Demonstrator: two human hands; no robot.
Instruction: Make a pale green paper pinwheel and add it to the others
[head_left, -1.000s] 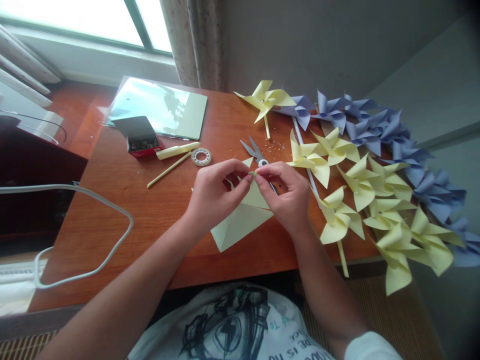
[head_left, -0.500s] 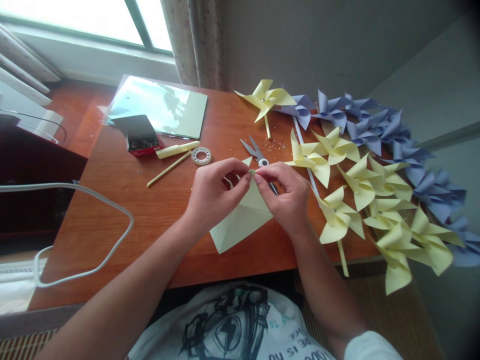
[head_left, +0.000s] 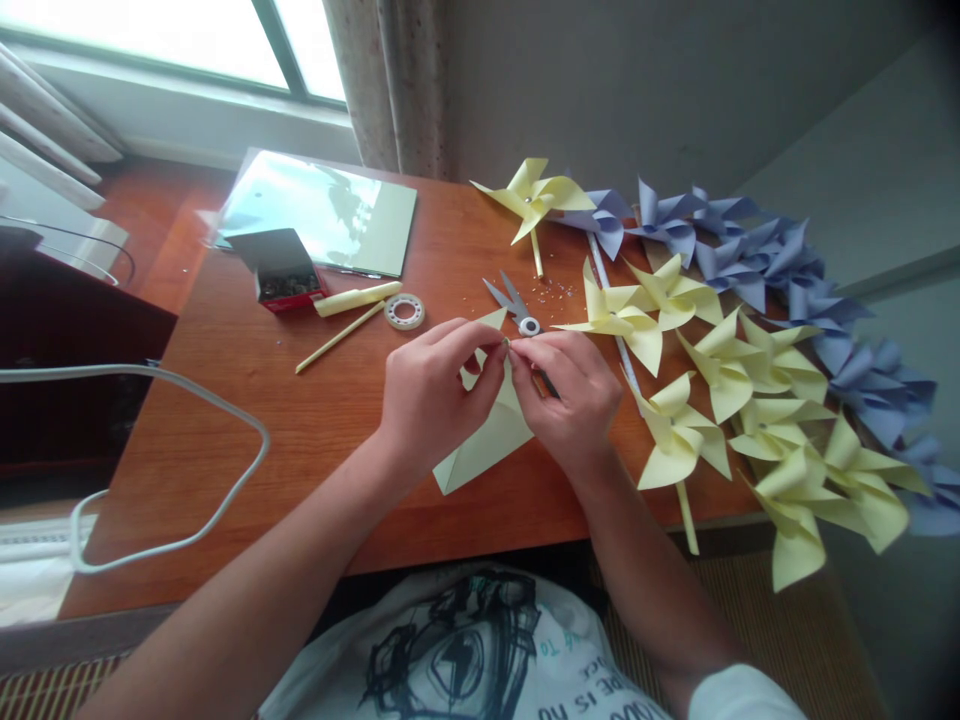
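A creased sheet of pale yellow paper [head_left: 486,448] lies tilted beneath my hands, one pointed corner showing beyond my fingers. My left hand [head_left: 442,385] is closed in a pinch, thumb against forefinger, at a small bit of the paper. Tip to tip with it, my right hand [head_left: 571,385] pinches at the same spot. The fingertips hide most of what is between them. Scissors [head_left: 513,300] lie partly opened just past my right hand, their handles partly covered by it.
Yellow pinwheels [head_left: 679,430] and purple pinwheels [head_left: 780,255] crowd the table's right side. To the left are a tape roll [head_left: 404,311], a thin yellow paper stick [head_left: 339,338], a thicker yellow roll [head_left: 358,298], a small red box [head_left: 289,288] and a pack of paper [head_left: 390,230]. A white cable [head_left: 225,415] loops at left.
Both hands stay pinched together and have shifted slightly right. The sheet has turned a little under them, its near corner moving up and right.
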